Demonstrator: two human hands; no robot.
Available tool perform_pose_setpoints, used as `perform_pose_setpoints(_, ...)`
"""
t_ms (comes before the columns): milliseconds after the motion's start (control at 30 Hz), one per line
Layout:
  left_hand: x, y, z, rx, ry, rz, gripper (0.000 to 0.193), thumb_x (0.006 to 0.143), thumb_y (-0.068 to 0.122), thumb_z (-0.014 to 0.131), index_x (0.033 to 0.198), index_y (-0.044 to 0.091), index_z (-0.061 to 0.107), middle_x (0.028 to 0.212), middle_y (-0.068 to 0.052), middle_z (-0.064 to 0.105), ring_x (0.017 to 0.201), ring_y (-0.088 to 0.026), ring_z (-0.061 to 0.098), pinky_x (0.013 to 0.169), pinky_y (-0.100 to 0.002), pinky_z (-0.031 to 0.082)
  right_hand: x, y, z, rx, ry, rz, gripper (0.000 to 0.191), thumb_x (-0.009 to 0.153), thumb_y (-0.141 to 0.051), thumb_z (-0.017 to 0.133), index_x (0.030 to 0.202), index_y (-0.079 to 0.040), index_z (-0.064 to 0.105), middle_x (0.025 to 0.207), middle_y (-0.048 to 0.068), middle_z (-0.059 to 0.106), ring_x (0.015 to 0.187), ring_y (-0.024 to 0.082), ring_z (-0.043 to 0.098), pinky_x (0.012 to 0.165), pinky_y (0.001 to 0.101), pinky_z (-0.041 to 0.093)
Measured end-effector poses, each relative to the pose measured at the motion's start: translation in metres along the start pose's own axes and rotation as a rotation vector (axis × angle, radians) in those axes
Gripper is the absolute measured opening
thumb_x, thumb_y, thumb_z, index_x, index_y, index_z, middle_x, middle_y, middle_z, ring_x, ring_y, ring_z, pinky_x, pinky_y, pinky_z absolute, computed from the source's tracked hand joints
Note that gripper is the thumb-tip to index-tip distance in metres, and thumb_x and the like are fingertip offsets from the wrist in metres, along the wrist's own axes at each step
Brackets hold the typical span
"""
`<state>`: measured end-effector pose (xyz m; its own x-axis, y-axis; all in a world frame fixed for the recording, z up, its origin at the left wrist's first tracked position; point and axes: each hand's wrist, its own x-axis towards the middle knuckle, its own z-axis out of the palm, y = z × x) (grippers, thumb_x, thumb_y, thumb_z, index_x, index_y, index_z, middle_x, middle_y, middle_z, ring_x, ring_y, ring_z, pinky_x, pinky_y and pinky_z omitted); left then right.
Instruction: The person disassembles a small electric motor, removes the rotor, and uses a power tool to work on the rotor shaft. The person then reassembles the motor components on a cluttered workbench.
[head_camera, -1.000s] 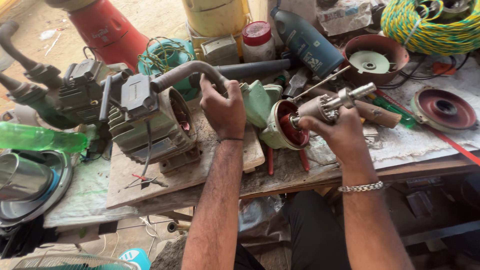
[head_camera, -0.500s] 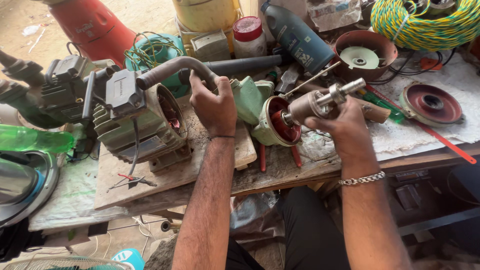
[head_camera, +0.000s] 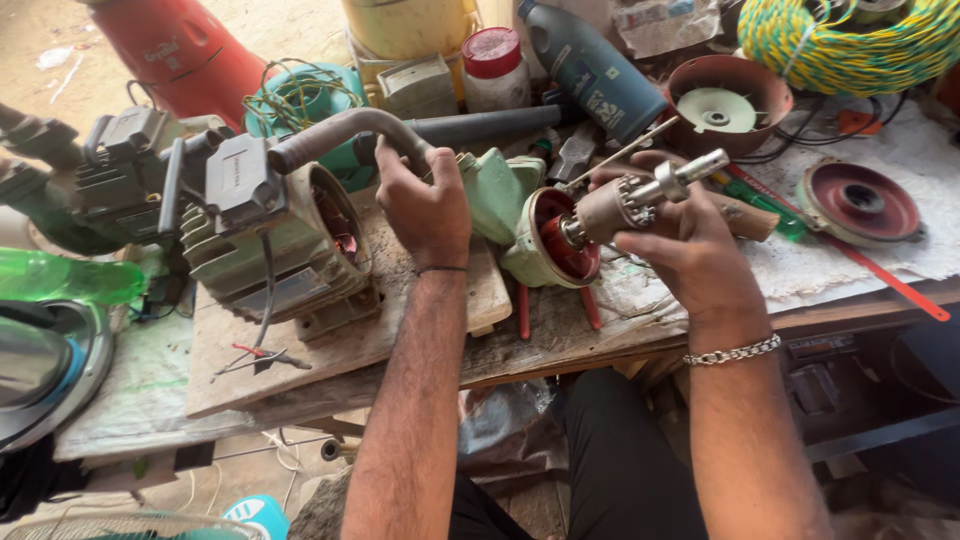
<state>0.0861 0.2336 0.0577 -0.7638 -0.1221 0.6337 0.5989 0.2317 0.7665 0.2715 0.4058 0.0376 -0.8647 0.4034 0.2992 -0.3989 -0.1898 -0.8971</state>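
At centre frame my right hand (head_camera: 690, 245) is closed around a grey-brown metal motor rotor with a steel shaft (head_camera: 640, 197), fingers wrapped under the body and thumb over the top. The rotor's long axis runs on a slant, its bright shaft tip up toward the upper right, its other end down-left, aimed at the open mouth of the pale green motor end housing with a red interior (head_camera: 545, 235). That housing lies just left of the rotor on the worn wooden workbench (head_camera: 560, 340), mouth turned toward my right hand; the lower shaft end sits at the rim, though I cannot tell whether it touches.

My left hand (head_camera: 425, 200), left of centre, is curled over the end of a grey curved pipe (head_camera: 330, 135) rising from the grey-green finned motor body with exposed copper windings (head_camera: 290, 240), which rests on a loose wooden board (head_camera: 330, 350) in the left half of the frame. This hand grips the pipe and is the farther one from the rotor; the right hand alone carries it.

Around the bench: a dark blue plastic oil bottle (head_camera: 590, 70) at top centre, a red-lidded clear jar (head_camera: 493, 65) beside it, a coil of yellow-and-green twisted wire (head_camera: 850, 45) in the upper right, a rust-red round end cover (head_camera: 860, 203) at right, and a green plastic bottle (head_camera: 60, 280) at the left edge.
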Motion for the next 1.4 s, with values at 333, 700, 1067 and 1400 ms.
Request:
perform_pose_setpoints(333, 0.001, 0.001, 0.0, -0.003, -0.001, 0.017, 0.053, 0.088, 0.019, 0.062, 0.135, -0.004, 0.055, 0.093, -0.015, 0.075, 0.088, -0.03, 0.077, 0.084, -0.042, 0.059, -0.001, 0.0, 0.008, -0.11, 0.143, -0.041, 0.105, 0.062, -0.024, 0.098, 0.144, -0.005, 0.035, 0.128, 0.016, 0.063, 0.118, 0.023, 0.068, 0.105, 0.0373, 0.058)
perform_pose_setpoints(700, -0.001, 0.003, -0.002, -0.003, -0.003, 0.007, 0.054, 0.088, 0.021, 0.062, 0.135, -0.004, 0.055, 0.093, -0.016, 0.075, 0.089, -0.032, 0.077, 0.084, -0.043, 0.059, -0.003, 0.005, 0.01, -0.824, 0.364, -0.337, 0.09, 0.079, -0.004, 0.1, 0.144, 0.0, 0.038, 0.132, 0.029, 0.056, 0.118, 0.03, 0.063, 0.1, 0.0346, 0.059)
perform_pose_setpoints(1067, 0.0, 0.003, -0.001, 0.02, 0.007, 0.031, 0.05, 0.088, 0.019, 0.063, 0.132, -0.005, 0.057, 0.095, -0.017, 0.075, 0.091, -0.032, 0.077, 0.085, -0.042, 0.059, -0.006, -0.001, 0.02, -0.084, 0.131, -0.115, 0.101, 0.068, -0.019, 0.095, 0.146, -0.003, 0.032, 0.124, 0.018, 0.068, 0.116, 0.024, 0.071, 0.104, 0.0355, 0.06)
perform_pose_setpoints(1400, 0.0, 0.008, -0.003, -0.023, -0.006, -0.019, 0.053, 0.087, 0.019, 0.063, 0.133, -0.006, 0.056, 0.092, -0.016, 0.076, 0.088, -0.03, 0.078, 0.084, -0.042, 0.06, -0.007, 0.007, 0.022, 0.236, 0.035, -0.078, 0.124, 0.065, -0.021, 0.101, 0.154, 0.0, 0.016, 0.134, 0.02, 0.058, 0.124, 0.027, 0.063, 0.112, 0.0406, 0.053)
